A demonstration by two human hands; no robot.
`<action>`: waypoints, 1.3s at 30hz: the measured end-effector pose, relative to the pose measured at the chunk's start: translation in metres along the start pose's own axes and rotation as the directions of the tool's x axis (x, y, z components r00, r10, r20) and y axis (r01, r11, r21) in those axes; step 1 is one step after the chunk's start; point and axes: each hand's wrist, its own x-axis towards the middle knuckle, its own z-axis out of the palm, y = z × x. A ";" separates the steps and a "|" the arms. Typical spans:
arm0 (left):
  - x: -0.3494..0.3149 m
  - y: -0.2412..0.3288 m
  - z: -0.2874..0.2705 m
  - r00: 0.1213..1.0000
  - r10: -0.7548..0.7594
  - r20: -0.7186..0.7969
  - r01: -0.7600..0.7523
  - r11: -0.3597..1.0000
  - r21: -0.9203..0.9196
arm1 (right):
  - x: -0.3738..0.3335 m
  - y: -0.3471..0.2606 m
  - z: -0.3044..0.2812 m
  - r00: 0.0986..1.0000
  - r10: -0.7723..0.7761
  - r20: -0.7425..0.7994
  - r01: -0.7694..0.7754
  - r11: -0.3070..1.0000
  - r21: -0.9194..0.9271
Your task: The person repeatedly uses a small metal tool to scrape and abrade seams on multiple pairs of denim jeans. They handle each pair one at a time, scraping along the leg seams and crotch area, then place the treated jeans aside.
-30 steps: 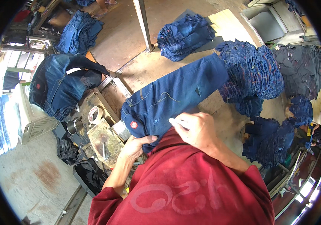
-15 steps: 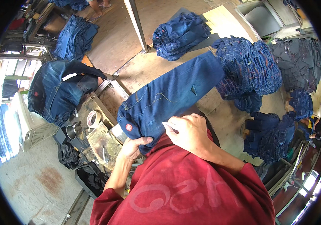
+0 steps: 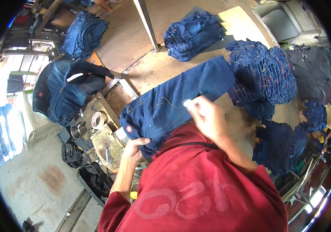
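A folded pair of dark blue jeans (image 3: 173, 91) stretches from my lap up toward the right, with a red-and-white tag near its lower left end. My left hand (image 3: 133, 150) grips that end, thumb on top and the other fingers underneath. Over the middle of the denim is my right hand (image 3: 211, 120), somewhat blurred. Pinched in its fingertips is a small white piece (image 3: 187, 103), whose kind I cannot make out. Pale scuffed marks show on the cloth beside my right hand. Whether the white piece touches the fabric is unclear.
Another pair of jeans (image 3: 59, 92) hangs over a support at left. Below it are a tape roll (image 3: 98, 120), a metal cup (image 3: 77, 131) and a stained board (image 3: 105, 149). Denim piles (image 3: 194, 34) lie ahead and to the right (image 3: 262, 75). A metal post (image 3: 146, 25) stands ahead.
My right hand has moved up and to the right over the jeans with the white piece, covering the small tear seen before. My left hand keeps its grip. The view has shifted slightly.
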 end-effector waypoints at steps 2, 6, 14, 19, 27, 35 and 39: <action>0.011 -0.002 -0.030 0.991 -0.016 -0.136 0.003 0.995 -0.099 | 0.027 0.065 -0.018 0.972 0.152 -0.178 -0.146 0.988 0.047; -0.002 -0.006 -0.104 0.982 -0.067 -0.179 0.099 0.980 0.175 | 0.074 0.194 -0.062 0.717 0.576 -0.392 -0.461 0.814 0.354; -0.002 -0.013 -0.090 0.943 -0.006 -0.332 0.188 0.834 0.519 | 0.140 0.319 -0.085 0.372 0.910 0.182 -0.518 0.041 0.854; 0.098 0.023 0.031 0.929 0.122 -0.350 0.367 -0.169 0.915 | 0.222 0.382 -0.165 0.393 0.911 -0.124 -0.509 0.328 0.796; 0.181 -0.007 0.150 0.987 0.114 -0.118 0.007 0.688 0.726 | 0.310 0.347 -0.221 0.823 0.552 -0.131 -0.339 0.664 0.666; 0.285 -0.123 0.267 0.974 0.038 0.224 0.058 0.912 -0.406 | 0.152 0.237 -0.172 0.841 0.159 -0.517 -0.032 0.969 0.245; 0.309 -0.061 0.243 0.907 0.293 0.301 -0.129 0.876 -0.466 | 0.061 0.185 -0.100 0.923 -0.295 -0.245 0.245 0.945 -0.215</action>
